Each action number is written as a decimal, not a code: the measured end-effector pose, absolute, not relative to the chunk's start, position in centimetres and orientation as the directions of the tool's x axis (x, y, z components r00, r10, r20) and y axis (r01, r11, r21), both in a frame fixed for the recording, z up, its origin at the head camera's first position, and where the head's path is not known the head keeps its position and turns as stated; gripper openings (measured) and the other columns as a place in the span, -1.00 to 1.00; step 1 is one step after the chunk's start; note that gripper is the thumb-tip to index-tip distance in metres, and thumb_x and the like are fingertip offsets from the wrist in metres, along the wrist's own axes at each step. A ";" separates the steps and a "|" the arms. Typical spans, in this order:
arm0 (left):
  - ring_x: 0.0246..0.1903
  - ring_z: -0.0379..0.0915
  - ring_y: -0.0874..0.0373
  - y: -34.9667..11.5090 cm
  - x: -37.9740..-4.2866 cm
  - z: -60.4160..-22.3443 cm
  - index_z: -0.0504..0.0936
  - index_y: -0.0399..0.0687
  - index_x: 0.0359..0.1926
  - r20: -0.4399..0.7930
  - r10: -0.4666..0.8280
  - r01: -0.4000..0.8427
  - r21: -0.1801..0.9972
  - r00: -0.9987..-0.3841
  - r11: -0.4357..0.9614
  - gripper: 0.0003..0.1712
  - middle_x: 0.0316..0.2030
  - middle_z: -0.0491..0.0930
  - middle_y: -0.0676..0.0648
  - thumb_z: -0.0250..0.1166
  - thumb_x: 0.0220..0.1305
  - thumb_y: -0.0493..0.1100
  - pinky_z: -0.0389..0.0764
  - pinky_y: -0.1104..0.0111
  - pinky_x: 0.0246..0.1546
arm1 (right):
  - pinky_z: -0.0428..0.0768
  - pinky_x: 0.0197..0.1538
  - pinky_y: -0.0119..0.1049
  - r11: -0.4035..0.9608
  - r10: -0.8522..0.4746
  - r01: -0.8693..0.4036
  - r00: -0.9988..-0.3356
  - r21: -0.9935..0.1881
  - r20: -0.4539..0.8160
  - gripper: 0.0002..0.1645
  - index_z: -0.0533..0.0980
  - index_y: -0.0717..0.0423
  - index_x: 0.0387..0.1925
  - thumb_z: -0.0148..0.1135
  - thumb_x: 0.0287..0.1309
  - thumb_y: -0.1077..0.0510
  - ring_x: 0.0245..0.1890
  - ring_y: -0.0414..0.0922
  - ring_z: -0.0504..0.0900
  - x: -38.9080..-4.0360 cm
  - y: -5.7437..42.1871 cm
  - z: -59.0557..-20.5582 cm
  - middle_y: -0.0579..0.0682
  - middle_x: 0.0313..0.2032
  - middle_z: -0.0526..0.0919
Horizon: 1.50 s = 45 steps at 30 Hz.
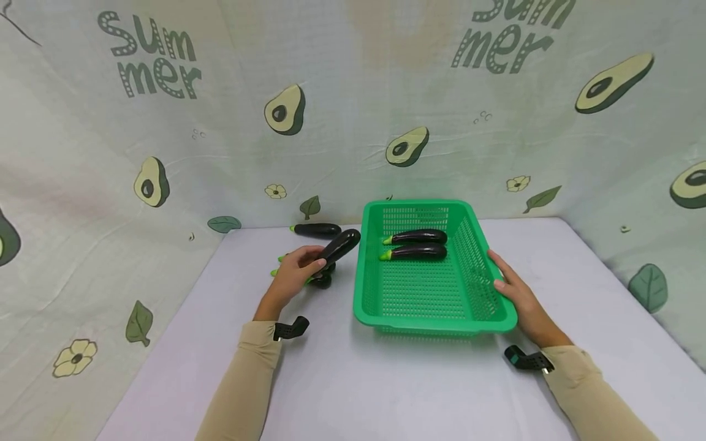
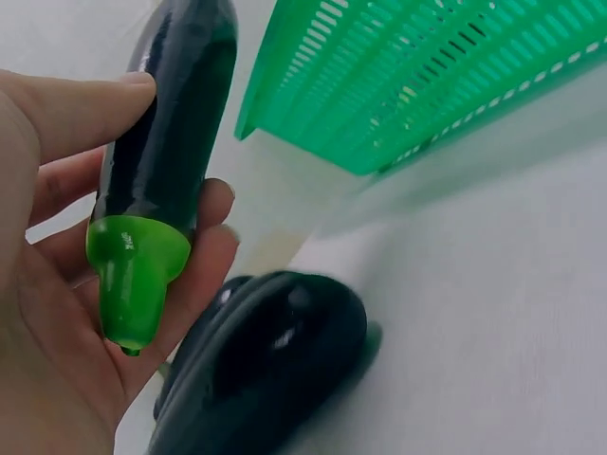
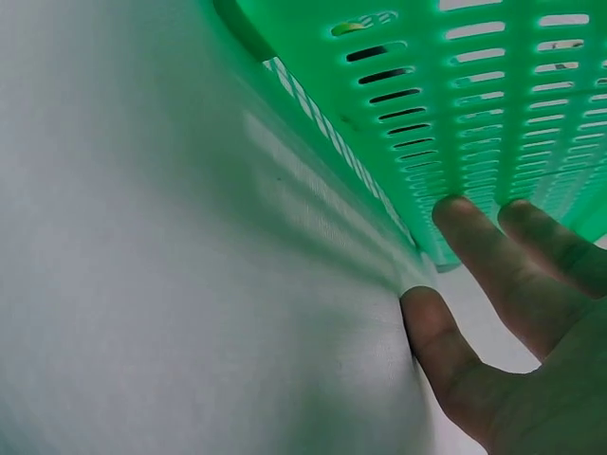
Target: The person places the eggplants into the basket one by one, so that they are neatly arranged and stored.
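Observation:
My left hand (image 1: 291,274) holds a glossy dark eggplant (image 1: 343,244) near its green stem end, tilted up beside the basket's left edge. In the left wrist view, the thumb lies on one side of this eggplant and the fingers wrap behind it. Below that hand, more eggplants (image 2: 275,355) lie close together on the table, partly hidden in the head view. My right hand (image 1: 521,300) grips the right rim of a green plastic basket (image 1: 425,294), its thumb at the rim and its fingers against the slotted outer wall. Two eggplants (image 1: 416,252) lie side by side inside the basket.
One more eggplant (image 1: 317,230) lies at the table's back edge, left of the basket. White cloth covers the table (image 1: 408,392). Behind it hangs a curtain (image 1: 342,61) printed with avocados and leaves. Each wrist wears a black camera mount (image 1: 290,329).

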<state>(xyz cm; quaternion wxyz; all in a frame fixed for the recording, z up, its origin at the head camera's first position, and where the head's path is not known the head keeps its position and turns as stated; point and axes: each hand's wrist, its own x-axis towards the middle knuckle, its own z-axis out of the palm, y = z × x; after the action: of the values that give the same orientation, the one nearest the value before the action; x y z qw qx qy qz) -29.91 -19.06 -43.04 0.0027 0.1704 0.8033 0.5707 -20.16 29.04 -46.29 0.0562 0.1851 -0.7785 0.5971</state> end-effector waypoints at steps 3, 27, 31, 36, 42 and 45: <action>-0.01 0.57 -0.09 -18.4 -30.2 -42.8 0.54 -0.02 0.27 0.195 0.318 0.283 0.924 -0.928 0.257 -0.49 0.07 0.57 -0.15 0.34 0.37 0.01 0.67 0.21 -0.09 | 0.36 0.03 -0.53 0.251 -0.202 -0.327 -0.938 -0.911 0.281 -0.30 -0.11 -0.21 0.61 -0.23 0.57 0.09 0.13 -0.17 0.33 -20.0 29.1 -46.4 0.30 0.51 -0.08; -0.11 0.63 0.05 -14.2 -31.4 -39.6 0.52 -0.06 0.29 0.199 0.450 0.379 0.856 -0.870 0.353 -0.48 0.08 0.52 -0.09 0.33 0.39 -0.03 0.68 0.15 -0.13 | 0.60 -0.18 -0.33 0.260 -0.184 -0.309 -0.946 -0.915 0.267 -0.32 -0.07 -0.20 0.61 -0.22 0.58 0.04 -0.22 -0.12 0.62 -20.4 29.2 -46.3 0.37 0.38 0.10; -0.06 0.58 0.09 -13.7 -31.4 -39.2 0.56 -0.03 0.26 0.208 0.447 0.404 0.819 -0.870 0.407 -0.49 0.06 0.54 -0.02 0.34 0.36 0.01 0.68 0.22 -0.17 | 0.60 -0.17 -0.32 0.264 -0.180 -0.306 -0.947 -0.915 0.265 -0.32 -0.07 -0.21 0.61 -0.22 0.58 0.04 -0.20 -0.11 0.61 -20.4 29.1 -46.3 0.37 0.39 0.09; -0.02 0.56 0.09 -13.1 -31.2 -38.5 0.59 0.00 0.25 0.207 0.433 0.420 0.769 -0.877 0.483 -0.50 0.06 0.57 0.00 0.34 0.35 0.03 0.65 0.24 -0.18 | 0.60 -0.16 -0.34 0.256 -0.180 -0.302 -0.948 -0.918 0.262 -0.31 -0.08 -0.19 0.61 -0.21 0.57 0.04 -0.15 -0.11 0.60 -20.2 29.0 -46.4 0.39 0.40 0.08; -0.02 0.55 0.13 -12.5 -31.4 -38.1 0.59 0.03 0.25 0.219 0.433 0.438 0.740 -0.874 0.510 -0.50 0.09 0.58 0.03 0.33 0.35 0.04 0.62 0.22 -0.17 | 0.59 -0.14 -0.36 0.263 -0.181 -0.302 -0.948 -0.916 0.261 -0.31 -0.08 -0.20 0.61 -0.22 0.57 0.03 -0.13 -0.12 0.59 -20.3 29.1 -46.4 0.37 0.42 0.06; -0.05 0.54 0.12 -12.2 -31.7 -38.0 0.59 0.04 0.26 0.235 0.427 0.448 0.734 -0.873 0.511 -0.50 0.09 0.59 0.02 0.33 0.35 0.04 0.62 0.23 -0.20 | 0.58 -0.13 -0.36 0.258 -0.185 -0.301 -0.948 -0.918 0.259 -0.31 -0.09 -0.20 0.61 -0.22 0.57 0.03 -0.12 -0.15 0.58 -20.2 29.1 -46.4 0.37 0.43 0.04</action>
<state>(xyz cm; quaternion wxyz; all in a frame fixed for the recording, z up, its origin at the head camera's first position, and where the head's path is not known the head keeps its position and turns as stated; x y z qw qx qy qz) -31.66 -12.24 -38.01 -0.0120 0.2517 0.8690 0.4258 -20.23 29.07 -46.38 0.0493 0.1536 -0.7915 0.5895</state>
